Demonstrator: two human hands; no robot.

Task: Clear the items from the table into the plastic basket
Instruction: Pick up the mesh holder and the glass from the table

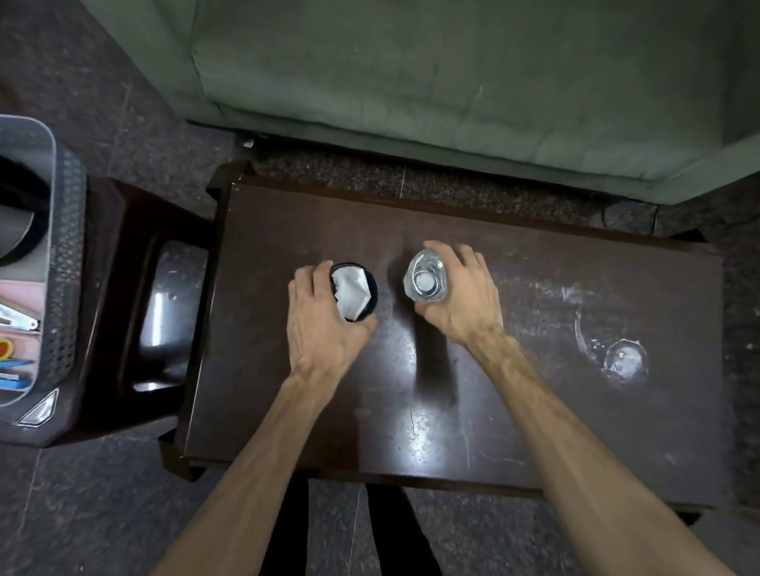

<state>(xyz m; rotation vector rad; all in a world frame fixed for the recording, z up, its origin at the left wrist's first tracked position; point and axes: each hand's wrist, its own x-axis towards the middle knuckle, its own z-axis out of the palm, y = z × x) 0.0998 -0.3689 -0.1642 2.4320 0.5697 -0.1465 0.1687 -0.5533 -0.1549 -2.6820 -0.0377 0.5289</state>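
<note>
On the dark brown table (517, 407) stands a black cup (372, 283) stuffed with white tissue paper. My left hand (320, 324) is wrapped around the cup's left and near side. To its right stands a clear plastic bottle (425, 276) with a white cap, seen from above. My right hand (464, 297) grips the bottle from the right, fingers curled over its far side. The grey plastic basket (63, 241) sits at the far left on a dark stool, well apart from both hands.
The basket holds a dark round pan, a pink pouch, pliers and a blue stapler (1, 373). A dark plastic stool (164, 301) stands between basket and table. A green sofa (427, 68) lies beyond the table. White smudges (623, 360) mark the table's right part.
</note>
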